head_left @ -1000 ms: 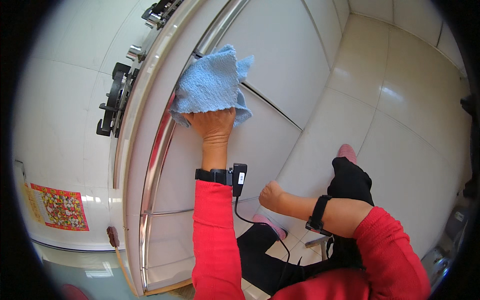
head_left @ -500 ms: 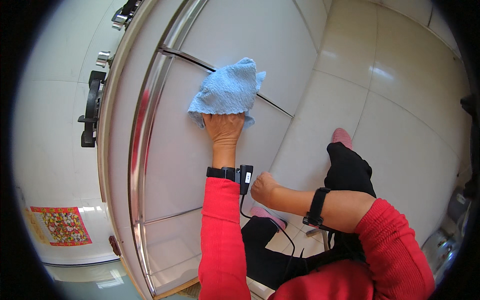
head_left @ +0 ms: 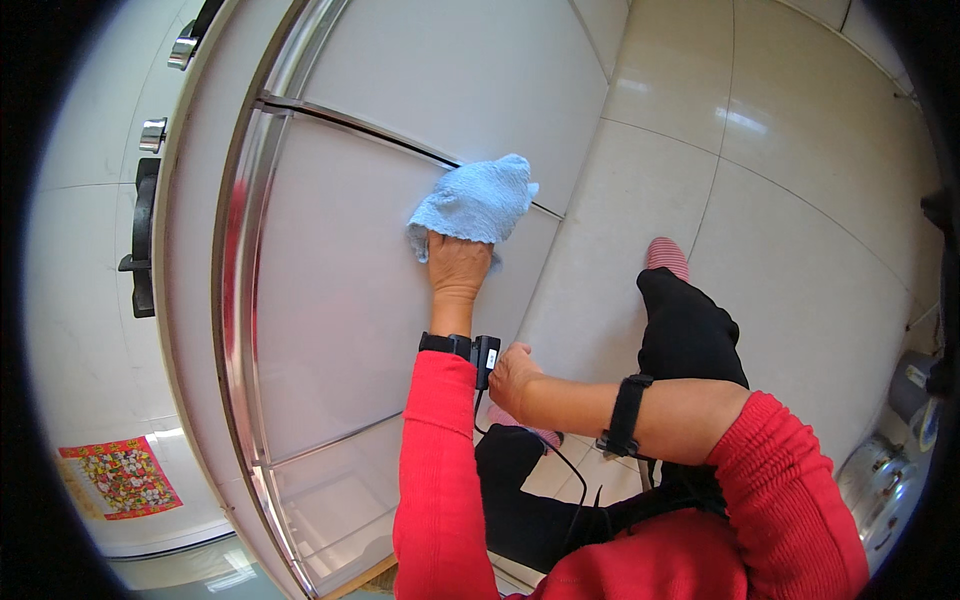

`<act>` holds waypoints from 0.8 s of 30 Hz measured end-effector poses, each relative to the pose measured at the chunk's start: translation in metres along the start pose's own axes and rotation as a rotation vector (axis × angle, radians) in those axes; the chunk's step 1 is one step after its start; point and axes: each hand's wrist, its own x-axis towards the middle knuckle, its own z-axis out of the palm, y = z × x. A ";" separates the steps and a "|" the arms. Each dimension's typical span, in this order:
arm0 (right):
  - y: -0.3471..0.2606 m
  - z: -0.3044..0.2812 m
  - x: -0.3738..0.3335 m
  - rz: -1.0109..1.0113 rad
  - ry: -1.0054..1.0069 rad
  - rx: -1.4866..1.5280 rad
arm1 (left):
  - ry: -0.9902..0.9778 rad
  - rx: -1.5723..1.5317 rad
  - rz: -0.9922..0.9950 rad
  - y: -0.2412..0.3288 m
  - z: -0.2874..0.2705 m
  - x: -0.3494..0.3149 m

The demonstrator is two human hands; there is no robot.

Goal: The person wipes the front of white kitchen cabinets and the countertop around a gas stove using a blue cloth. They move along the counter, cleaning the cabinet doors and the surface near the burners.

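A pale blue terry cloth [head_left: 478, 198] lies against the glossy white cabinet front [head_left: 345, 270], across the dark, metal-lined seam [head_left: 365, 130] between two panels and close to their far edge, where the pale tiled floor [head_left: 655, 200] begins. Toward the left, a wide stretch of white panel separates the cloth from the curved silver metal rail [head_left: 238, 300]; beyond that runs the pale edge of the table [head_left: 186, 110]. On the other side, floor tiles spread between the panels' edge and a pink striped slipper [head_left: 668, 257].

The left hand [head_left: 460, 262] reaches forward under the cloth, back upward, wrist nearly straight, with its red sleeve [head_left: 440, 470] rising from the lower edge. Its fingers are covered, so whether they grip or lie flat cannot be told. The right arm bends sharply; its forearm crosses almost level, bringing the right hand [head_left: 514, 380] just beside the left wrist. Whether its fingers are closed cannot be told.
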 end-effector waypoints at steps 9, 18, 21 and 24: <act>0.013 -0.020 0.020 0.074 -0.083 0.093 | -0.097 0.062 0.178 -0.012 0.040 -0.019; 0.011 -0.006 0.026 0.114 -0.077 0.114 | -0.057 -0.042 0.017 -0.015 0.000 -0.077; 0.010 -0.002 0.027 0.099 -0.089 0.059 | -0.018 -0.035 -0.083 -0.022 -0.030 -0.096; 0.008 0.002 0.028 0.120 -0.114 0.106 | 0.033 0.032 -0.220 -0.031 -0.056 -0.108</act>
